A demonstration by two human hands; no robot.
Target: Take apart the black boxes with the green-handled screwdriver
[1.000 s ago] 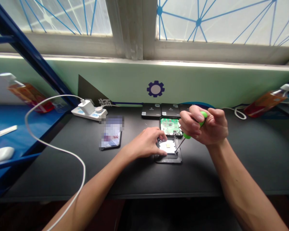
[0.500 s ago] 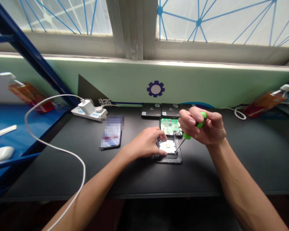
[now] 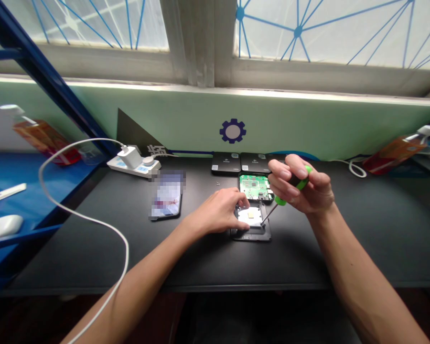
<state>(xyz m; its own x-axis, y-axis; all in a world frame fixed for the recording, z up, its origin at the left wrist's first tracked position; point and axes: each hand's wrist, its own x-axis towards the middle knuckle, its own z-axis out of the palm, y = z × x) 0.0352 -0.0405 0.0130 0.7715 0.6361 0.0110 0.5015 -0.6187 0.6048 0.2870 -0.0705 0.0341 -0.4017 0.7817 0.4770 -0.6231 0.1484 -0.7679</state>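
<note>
Fingers of your right hand (image 3: 306,190) were clenched round the screwdriver (image 3: 279,201), so that only the two ends of its bright green handle showed, one above your knuckles and one below them. The thin metal shaft slanted down and to the left, and its tip rested on the right edge of the pale plate (image 3: 250,217) inside the opened device (image 3: 252,234).

That device lay flat on the black worktop (image 3: 93,248), just in front of you and near the middle. It was a shallow black shell with rounded corners, its lid off, and the pale plate inside carried a small yellowish square at its centre. Your left hand (image 3: 220,210) lay on the shell's left side, fingers loose and spread, pressing on the far left corner with the thumb along the near edge.

Just behind the shell lay a green circuit board (image 3: 253,185), partly hidden by your right hand. Behind that, two closed black boxes (image 3: 226,164) sat side by side against the wall. A phone (image 3: 166,199) lay to the left of your left hand, and a white power strip (image 3: 134,166) sat beyond it with a white cable (image 3: 75,215) looping off the worktop's edge
</note>
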